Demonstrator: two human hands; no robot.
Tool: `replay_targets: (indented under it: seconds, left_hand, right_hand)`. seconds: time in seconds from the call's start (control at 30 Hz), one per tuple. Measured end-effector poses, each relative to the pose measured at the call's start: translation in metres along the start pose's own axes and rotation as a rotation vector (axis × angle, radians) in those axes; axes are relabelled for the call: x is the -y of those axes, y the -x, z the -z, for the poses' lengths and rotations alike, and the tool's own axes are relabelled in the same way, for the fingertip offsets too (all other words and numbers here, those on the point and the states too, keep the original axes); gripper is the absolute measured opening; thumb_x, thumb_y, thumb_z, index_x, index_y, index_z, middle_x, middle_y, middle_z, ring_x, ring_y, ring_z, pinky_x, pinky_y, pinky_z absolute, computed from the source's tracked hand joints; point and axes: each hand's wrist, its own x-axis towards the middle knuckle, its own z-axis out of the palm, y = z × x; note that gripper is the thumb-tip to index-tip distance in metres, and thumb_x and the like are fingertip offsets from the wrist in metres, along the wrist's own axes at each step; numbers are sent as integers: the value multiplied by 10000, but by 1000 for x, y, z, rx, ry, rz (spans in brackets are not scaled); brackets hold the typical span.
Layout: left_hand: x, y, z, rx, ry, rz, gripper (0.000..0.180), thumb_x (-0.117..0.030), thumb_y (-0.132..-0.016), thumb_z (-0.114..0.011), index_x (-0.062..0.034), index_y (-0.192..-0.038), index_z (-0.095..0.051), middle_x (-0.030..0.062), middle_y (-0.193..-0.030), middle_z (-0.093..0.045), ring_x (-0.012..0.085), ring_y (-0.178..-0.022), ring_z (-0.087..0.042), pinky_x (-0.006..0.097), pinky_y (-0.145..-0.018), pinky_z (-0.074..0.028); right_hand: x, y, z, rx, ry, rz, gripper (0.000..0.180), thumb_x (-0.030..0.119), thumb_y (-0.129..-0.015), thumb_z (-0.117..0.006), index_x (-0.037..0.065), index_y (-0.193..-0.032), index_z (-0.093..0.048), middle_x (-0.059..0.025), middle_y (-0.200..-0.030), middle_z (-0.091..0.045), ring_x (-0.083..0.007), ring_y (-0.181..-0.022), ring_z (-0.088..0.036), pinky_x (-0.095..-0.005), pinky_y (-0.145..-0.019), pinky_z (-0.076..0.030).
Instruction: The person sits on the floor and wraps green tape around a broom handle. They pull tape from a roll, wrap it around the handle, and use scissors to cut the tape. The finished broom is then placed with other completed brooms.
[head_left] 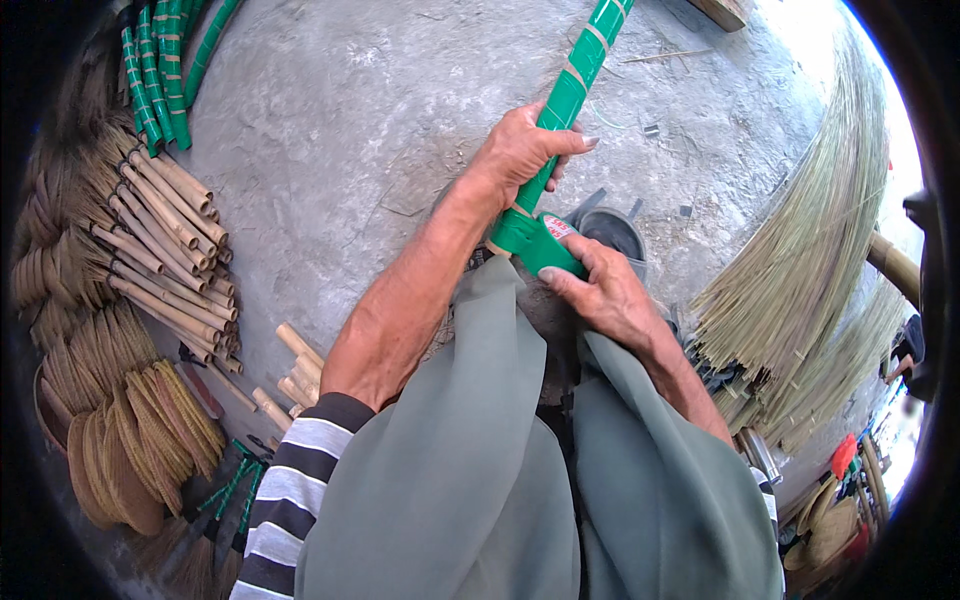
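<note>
A long bamboo handle (573,85), wound in green tape with narrow tan gaps, slants from my lap to the top edge. My left hand (530,155) is wrapped round it, a little above its near end. That end shows bare and pale beside my apron. In my right hand (605,290) is a roll of green tape (562,262), pinched between thumb and fingers. From the roll, the tape runs onto the handle's near end, so the two touch. The fingers of my left hand are partly hidden behind the handle.
Left lie bundled brooms with bare handles (170,240), coiled straw bundles (140,440) and green-wrapped handles (160,70). Loose bamboo pieces (290,375) lie by my left arm. A dark round container (612,232) stands beyond my right hand. Long straw (800,260) leans at right.
</note>
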Motion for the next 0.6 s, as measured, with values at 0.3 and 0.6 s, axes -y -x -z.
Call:
replay_targets:
  seconds: [0.3, 0.6]
  left_hand:
    - [7, 12, -12, -250, -176, -81, 486, -462, -961, -822, -55, -1196, -699, 19, -862, -666, 111, -696, -638, 268, -590, -534]
    - [-4, 7, -10, -195, -183, -98, 557, -546, -983, -781, -65, -1248, -688, 23, -800, -666, 116, -674, -645, 269, -604, -546]
  right_hand:
    - [-12, -17, 2, 65, -17, -99, 419, 327, -994, -726, 42, -1302, -711, -269, -1115, -742, -391, -1025, -734, -470, -912, -547]
    - [-13, -15, 5, 69, -177, -152, 419, 229, -939, -670, -48, -1253, -660, -158, -994, -686, -222, -935, -637, -388, -857, -517]
